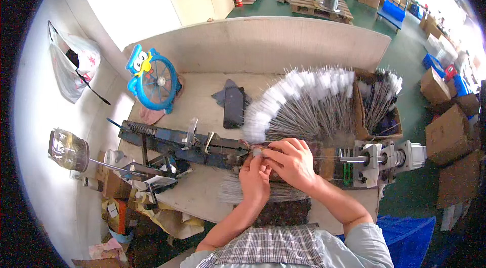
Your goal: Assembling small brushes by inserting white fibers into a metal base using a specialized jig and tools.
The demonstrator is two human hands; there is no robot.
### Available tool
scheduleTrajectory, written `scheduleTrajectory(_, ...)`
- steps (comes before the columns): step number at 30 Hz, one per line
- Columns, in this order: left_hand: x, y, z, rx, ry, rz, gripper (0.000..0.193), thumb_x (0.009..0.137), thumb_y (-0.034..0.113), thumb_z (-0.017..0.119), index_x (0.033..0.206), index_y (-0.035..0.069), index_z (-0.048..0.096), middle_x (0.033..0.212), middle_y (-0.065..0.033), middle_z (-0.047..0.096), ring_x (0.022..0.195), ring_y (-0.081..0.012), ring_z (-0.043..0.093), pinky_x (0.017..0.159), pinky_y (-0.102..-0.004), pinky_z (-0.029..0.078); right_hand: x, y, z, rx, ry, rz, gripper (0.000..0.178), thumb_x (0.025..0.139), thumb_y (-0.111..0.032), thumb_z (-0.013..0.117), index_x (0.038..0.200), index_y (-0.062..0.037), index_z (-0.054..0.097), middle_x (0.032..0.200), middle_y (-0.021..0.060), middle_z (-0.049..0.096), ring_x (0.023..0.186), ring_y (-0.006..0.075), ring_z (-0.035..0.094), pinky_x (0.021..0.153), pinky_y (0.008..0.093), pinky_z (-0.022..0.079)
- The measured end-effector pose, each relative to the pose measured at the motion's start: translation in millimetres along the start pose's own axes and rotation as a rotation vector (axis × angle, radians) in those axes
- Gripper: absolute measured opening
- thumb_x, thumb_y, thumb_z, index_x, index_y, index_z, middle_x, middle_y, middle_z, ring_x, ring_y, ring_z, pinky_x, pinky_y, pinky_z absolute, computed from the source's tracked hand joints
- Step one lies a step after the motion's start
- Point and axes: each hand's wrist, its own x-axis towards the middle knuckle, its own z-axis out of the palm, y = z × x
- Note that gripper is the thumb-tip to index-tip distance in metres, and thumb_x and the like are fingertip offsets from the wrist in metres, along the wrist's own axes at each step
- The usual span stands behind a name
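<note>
My left hand [255, 178] and my right hand [293, 162] meet at the middle of a long dark bench machine [202, 149]. Fingers and thumbs of both are closed together around a small spot, and what they pinch is mostly hidden; a tiny pale patch shows between them. Right behind the hands fans out a big pile of wire-stemmed brushes [309, 108] with white bristle tips. Under my wrists lies a bundle of thin grey wires [235, 189]. To the right of my right hand, a metal spindle [354, 159] runs into a clamped motor unit [385, 161].
A dark phone [234, 108] lies behind the machine, left of the brushes. A blue cartoon fan [158, 83] stands at the back left. Beside the pile, a cardboard box [362, 108] holds more brushes. A lamp [68, 150] sticks out at left. A low panel [263, 45] closes the table's back.
</note>
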Motion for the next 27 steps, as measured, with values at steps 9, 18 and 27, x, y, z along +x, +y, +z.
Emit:
scheduleTrajectory(9,-1,1,-1,0.007,0.048,-0.003,0.010,0.089,0.012,0.049,0.095,0.004,0.052,0.093,-0.0038,0.059,0.088,-0.0127,0.057,0.078,-0.0275,0.046,0,0,9,0.023,0.030,-0.023,0.025,0.067,-0.024,0.068,0.090,-0.0158,0.067,0.092,-0.0021,0.061,0.086,0.0172,0.057,0.075,0.0333,0.043)
scheduleTrajectory(18,-1,4,-3,-0.086,-0.074,0.004,0.023,0.094,0.025,0.041,0.098,0.006,0.053,0.097,-0.0025,0.058,0.090,-0.0133,0.055,0.083,-0.0280,0.043,10,-11,24,-0.034,0.055,0.045,0.032,0.061,-0.021,0.073,0.091,-0.0129,0.066,0.088,-0.0010,0.063,0.082,0.0182,0.058,0.072,0.0325,0.043)
scheduleTrajectory(27,1,-2,-12,-0.088,-0.026,-0.032,0.011,0.089,0.016,0.049,0.093,0.006,0.052,0.091,-0.0019,0.056,0.088,-0.0123,0.055,0.080,-0.0273,0.044,3,-8,12,-0.047,0.081,0.015,0.030,0.061,-0.020,0.072,0.090,-0.0127,0.067,0.090,-0.0015,0.063,0.081,0.0176,0.059,0.072,0.0325,0.044)
